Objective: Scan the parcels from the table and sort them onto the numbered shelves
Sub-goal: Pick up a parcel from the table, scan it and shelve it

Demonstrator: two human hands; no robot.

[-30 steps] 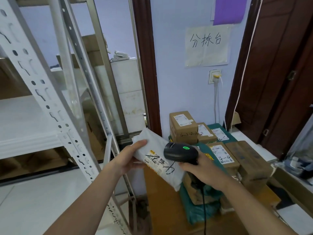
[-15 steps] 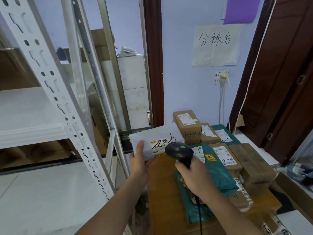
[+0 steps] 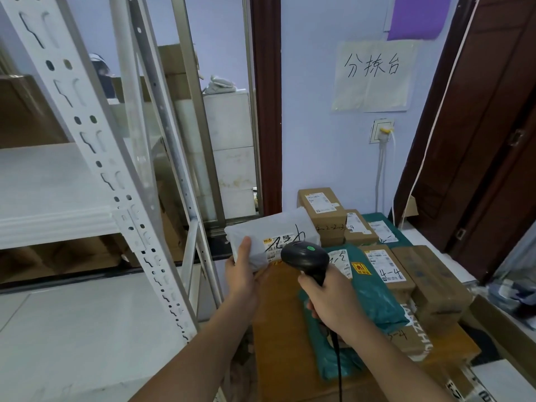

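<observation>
Now | 1 white parcel (image 3: 269, 237), left hand (image 3: 242, 275) | 1 scanner (image 3: 304, 255), right hand (image 3: 330, 303)

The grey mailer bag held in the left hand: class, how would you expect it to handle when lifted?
The grey mailer bag is probably light: the left hand grips only one end, yet it stays level. It looks padded, so likely bendable. Its plastic skin may be slippery.

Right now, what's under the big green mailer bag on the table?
The green mailer bag lies across brown cardboard boxes, one marked with handwritten numbers, on the wooden table. The right hand gripping the scanner covers its near edge; how many boxes lie beneath is hidden.
</observation>
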